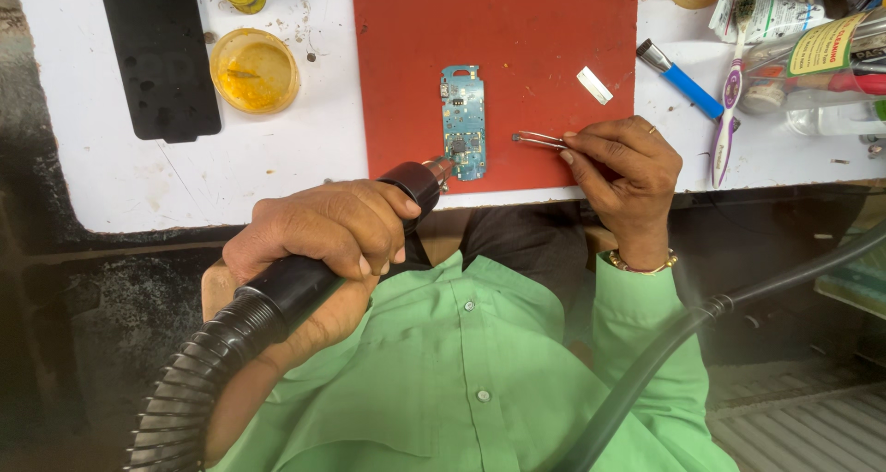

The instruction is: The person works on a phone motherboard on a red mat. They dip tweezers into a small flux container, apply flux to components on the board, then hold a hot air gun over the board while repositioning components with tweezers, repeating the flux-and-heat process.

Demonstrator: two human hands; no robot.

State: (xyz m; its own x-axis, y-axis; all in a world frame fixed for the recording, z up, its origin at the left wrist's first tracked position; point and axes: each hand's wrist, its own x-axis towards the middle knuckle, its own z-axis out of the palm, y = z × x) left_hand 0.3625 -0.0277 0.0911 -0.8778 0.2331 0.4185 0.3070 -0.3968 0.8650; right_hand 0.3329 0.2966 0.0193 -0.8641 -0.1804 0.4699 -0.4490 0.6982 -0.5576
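Note:
A small blue circuit board point(463, 119) lies on a red mat point(517, 38) on the white bench. My left hand point(323, 237) grips the black handle of a hot-air tool point(406, 188); its metal nozzle points at the board's lower end, almost touching it. A ribbed black hose point(198, 380) runs from the handle down to the lower left. My right hand point(623, 172) pinches metal tweezers point(538, 140), whose tips hover just right of the board. A small white strip point(594, 84) lies on the mat further right.
A round tub of yellow paste point(254, 71) and a black rectangular block point(159, 52) sit left of the mat. A blue-handled tool point(681, 77), a toothbrush point(729, 103) and bottles point(821, 52) crowd the right. A black cable point(701, 315) crosses my lap.

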